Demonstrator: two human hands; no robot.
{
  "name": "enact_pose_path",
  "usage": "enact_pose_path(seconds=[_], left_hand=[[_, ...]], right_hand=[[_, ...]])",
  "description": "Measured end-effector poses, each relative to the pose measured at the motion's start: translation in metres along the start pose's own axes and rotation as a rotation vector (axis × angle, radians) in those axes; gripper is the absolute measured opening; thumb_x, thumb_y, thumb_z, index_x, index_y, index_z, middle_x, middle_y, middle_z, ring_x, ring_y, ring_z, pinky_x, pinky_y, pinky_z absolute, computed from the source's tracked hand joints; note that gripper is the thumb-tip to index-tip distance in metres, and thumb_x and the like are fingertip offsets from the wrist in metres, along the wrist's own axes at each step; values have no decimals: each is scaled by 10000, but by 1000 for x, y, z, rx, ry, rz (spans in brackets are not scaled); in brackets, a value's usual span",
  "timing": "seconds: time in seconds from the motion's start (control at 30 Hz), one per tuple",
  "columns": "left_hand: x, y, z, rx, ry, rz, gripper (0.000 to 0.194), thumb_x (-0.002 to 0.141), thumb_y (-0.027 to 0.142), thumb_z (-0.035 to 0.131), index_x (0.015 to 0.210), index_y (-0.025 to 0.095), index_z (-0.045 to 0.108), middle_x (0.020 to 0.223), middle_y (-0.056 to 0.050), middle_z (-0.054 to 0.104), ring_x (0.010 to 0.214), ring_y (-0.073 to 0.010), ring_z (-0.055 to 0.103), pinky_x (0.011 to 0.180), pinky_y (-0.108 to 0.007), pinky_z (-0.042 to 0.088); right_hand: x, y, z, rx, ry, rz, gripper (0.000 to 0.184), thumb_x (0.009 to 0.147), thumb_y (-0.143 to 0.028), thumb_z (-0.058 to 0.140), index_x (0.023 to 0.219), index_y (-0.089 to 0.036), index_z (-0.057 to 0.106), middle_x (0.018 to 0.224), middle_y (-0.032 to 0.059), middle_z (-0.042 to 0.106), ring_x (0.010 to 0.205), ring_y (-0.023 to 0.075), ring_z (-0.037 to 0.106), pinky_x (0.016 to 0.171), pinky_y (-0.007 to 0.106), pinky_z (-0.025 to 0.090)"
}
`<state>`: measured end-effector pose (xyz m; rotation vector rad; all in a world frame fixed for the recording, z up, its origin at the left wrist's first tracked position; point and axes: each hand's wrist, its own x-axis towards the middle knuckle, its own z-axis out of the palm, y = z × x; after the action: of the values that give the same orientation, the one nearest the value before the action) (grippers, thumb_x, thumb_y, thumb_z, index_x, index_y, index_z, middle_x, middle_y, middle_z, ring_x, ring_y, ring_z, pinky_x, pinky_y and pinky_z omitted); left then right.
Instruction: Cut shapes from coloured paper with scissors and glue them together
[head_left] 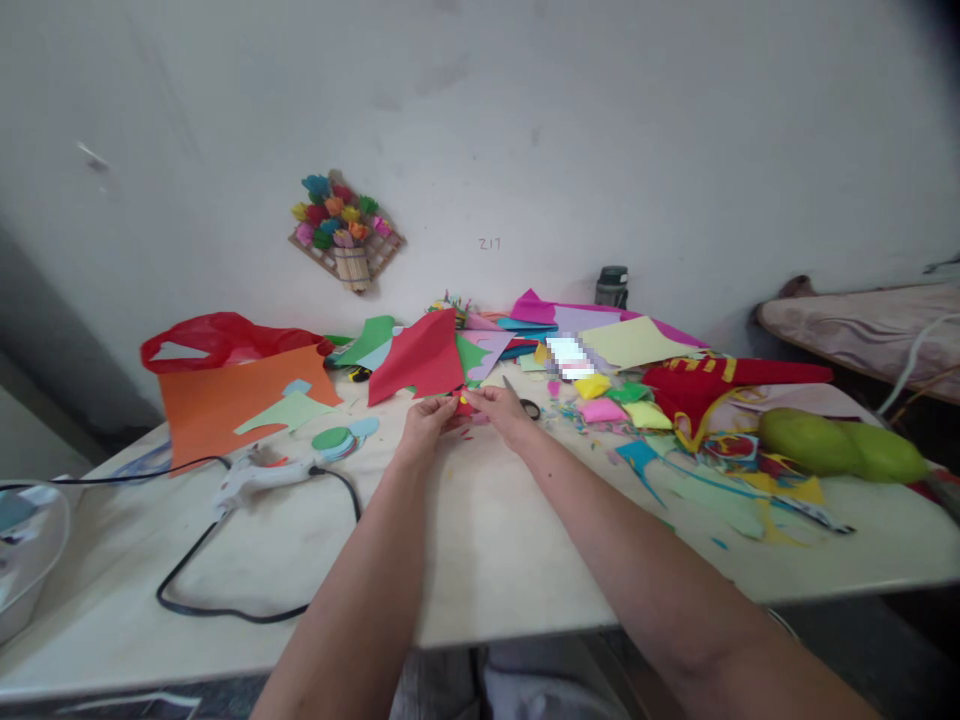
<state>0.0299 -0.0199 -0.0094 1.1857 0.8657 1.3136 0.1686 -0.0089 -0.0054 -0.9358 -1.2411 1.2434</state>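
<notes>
My left hand (430, 418) and my right hand (498, 408) meet over the middle of the table, fingertips pinched close together. Between them is a small red paper piece (466, 409) with a yellow spot on it; its exact shape is too small to make out. Just right of my right hand lies a pair of scissors (530, 409), partly hidden behind it. A cut red paper sheet (424, 355) leans up behind my hands. Small red scraps lie on the table below my fingers.
At left lie a white glue gun (255, 480) with a looping black cord, paper discs (334, 441) and an orange sheet (202, 405). To the right are a lit phone (570, 357), coloured packets (602, 410), scraps and green fruits (810, 440). A bottle (612, 286) stands behind.
</notes>
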Motion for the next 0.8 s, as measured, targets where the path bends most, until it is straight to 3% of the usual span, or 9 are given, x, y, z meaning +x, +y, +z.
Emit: enact_pose_path(seconds=[0.5, 0.8], left_hand=[[-2, 3, 6, 4, -13, -5, 340, 557, 386, 761, 725, 123, 626, 652, -53, 663, 623, -172, 648, 683, -314, 520], [-1, 2, 3, -35, -4, 7, 339, 574, 383, 753, 725, 116, 609, 656, -46, 666, 604, -147, 643, 713, -306, 515]], right_hand=[[3, 2, 2, 55, 75, 4, 316, 499, -408, 716, 629, -154, 581, 569, -39, 538, 514, 82, 474, 506, 226, 399], [2, 2, 1, 26, 36, -53, 387, 591, -538, 631, 597, -156, 571, 527, -25, 543, 502, 95, 464, 534, 249, 377]])
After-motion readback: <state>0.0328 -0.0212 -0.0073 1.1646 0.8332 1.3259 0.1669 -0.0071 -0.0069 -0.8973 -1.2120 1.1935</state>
